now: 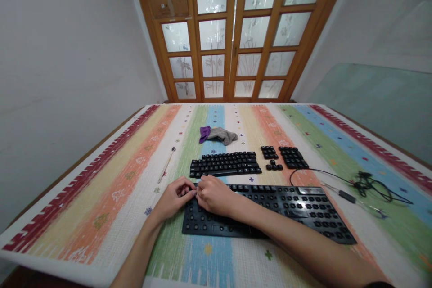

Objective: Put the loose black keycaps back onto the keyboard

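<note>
A black keyboard (303,207) lies in front of me, most of its keycaps off and its bare switch posts showing. Caps are seated along part of its top row. At its upper left corner my left hand (175,195) is closed, thumb and fingers pinched together. My right hand (214,194) meets it there, fingers curled down over the same corner. Whatever sits between the fingertips is hidden. Just behind the keyboard, loose black keycaps (224,164) are laid out in keyboard order, with smaller groups of arrow and navigation keycaps (270,153) and number-pad keycaps (293,157) to the right.
A grey and purple cloth (219,135) lies beyond the keycaps. Left of them is a thin brush (167,165). On the right rest a coiled black cable (371,186) and a dark-handled tool (347,196). A striped tablecloth (124,193) covers the table.
</note>
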`<state>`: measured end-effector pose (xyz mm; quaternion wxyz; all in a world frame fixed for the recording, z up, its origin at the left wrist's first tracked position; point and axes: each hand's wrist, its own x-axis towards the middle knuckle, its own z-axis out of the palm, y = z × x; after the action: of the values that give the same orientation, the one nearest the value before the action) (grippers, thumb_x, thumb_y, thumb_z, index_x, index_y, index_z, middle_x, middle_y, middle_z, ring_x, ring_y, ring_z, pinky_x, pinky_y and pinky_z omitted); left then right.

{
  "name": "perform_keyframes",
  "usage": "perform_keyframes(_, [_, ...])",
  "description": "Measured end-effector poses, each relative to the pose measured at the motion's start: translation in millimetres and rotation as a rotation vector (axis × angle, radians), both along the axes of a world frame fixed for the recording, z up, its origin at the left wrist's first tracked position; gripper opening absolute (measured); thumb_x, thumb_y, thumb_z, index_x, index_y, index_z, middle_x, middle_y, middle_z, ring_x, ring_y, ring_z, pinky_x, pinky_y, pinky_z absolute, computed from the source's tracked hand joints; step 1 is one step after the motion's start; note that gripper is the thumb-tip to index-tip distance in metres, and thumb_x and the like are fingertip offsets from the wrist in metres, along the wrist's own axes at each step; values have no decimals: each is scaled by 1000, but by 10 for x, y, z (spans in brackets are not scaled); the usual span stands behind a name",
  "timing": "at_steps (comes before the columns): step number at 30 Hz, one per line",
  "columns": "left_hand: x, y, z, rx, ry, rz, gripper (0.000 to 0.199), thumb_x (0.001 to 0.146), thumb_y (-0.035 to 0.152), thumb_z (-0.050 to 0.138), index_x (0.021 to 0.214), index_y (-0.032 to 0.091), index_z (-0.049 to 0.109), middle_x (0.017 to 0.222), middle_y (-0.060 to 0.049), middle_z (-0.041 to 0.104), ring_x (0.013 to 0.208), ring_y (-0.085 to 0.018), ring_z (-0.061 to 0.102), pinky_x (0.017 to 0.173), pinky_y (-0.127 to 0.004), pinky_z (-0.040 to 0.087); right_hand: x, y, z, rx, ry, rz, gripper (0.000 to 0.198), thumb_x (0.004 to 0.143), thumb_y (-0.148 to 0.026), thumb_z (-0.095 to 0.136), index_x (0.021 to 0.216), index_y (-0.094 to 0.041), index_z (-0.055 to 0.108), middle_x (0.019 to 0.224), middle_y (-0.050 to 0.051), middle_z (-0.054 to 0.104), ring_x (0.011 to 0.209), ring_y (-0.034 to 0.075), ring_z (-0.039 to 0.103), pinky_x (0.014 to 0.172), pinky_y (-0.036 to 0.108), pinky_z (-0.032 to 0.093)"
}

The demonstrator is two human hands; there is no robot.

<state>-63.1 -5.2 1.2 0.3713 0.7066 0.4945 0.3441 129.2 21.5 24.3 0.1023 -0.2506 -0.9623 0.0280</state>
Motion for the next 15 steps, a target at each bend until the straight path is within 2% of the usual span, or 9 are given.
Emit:
perform_keyframes(9, [-14,53,-61,-66,-74,-22,39,82,54,67,85,15,63,67,3,46,63,-12,42,59,-23,34,-23,103,63,-72,-57,56,21,85,-16,61,72,-10,74,71,12,70,66,19,61,63,30,42])
perform_keyframes(15, [-23,49,-80,-99,-92,-9,37,81,51,68,88,15,62,65,5,43,61,-12,42,59,-23,33,57,376,210,-136,46,52,13,82,-23,68,75,-17,76,69,3,69,69,15,59,65,25,41])
